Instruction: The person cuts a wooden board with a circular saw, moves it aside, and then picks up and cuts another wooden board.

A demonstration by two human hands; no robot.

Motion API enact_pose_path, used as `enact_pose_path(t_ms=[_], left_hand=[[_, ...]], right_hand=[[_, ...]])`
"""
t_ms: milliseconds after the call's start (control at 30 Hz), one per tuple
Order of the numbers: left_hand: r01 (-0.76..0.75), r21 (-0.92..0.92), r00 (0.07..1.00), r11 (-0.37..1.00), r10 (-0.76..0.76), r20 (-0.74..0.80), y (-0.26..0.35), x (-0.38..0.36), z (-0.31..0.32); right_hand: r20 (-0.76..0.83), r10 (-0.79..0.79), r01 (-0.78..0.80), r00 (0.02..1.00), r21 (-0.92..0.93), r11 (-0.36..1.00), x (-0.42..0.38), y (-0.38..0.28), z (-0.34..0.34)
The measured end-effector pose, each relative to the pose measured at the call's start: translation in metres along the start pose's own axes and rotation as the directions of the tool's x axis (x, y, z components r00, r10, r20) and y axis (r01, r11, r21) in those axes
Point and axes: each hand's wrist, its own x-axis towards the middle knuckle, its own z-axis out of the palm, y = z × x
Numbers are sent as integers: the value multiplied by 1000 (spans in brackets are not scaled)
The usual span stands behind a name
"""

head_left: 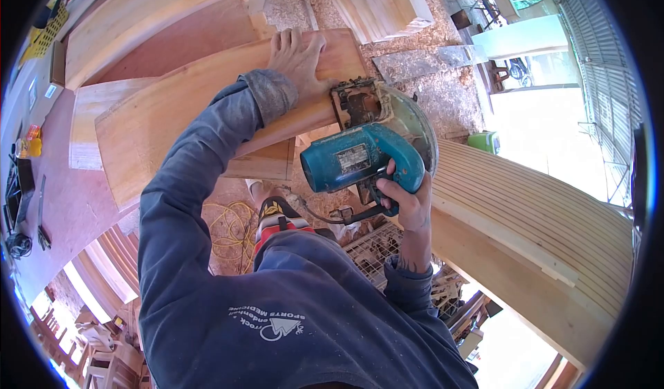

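Observation:
My right hand [407, 198] wraps around the rear handle of a teal circular saw [356, 157], which is coated in sawdust. The saw's base plate sits at the right end of a thick wooden board [200, 105], and its round blade guard [413, 129] faces right. On that board, close to the saw, my left hand [299, 60] lies flat with fingers spread toward the far edge. A black power cord [363, 214] runs from the saw handle toward my body. The blade's cutting edge is hidden.
More boards [166, 15] lie on the reddish table [69, 181] at left, beside a cardboard box [47, 81]. A wood block stack [382, 5] stands beyond. At right is a grooved panel [532, 209]. A yellow cord [232, 230] coils on the floor below.

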Motion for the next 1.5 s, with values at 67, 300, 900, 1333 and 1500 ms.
enact_pose_path(t_ms=[67,300,900,1333,1500], left_hand=[[-3,-3,1000,1000,3,0,-1,0,1],[10,-29,1000,1000,-10,10,1,-1,1],[26,120,999,992,-29,22,18,-12,6],[57,72,997,996,-61,48,23,-9,1],[47,69,998,997,-49,42,21,-10,4]], right_hand=[[-7,-5,5,1000,1,1000,0,0,2],[-3,-14,14,1000,9,1000,-1,1,1],[23,-30,30,999,-10,1000,0,-1,0],[36,-39,39,999,-1,999,2,1,-1],[38,-43,42,998,4,999,2,2,-1]])
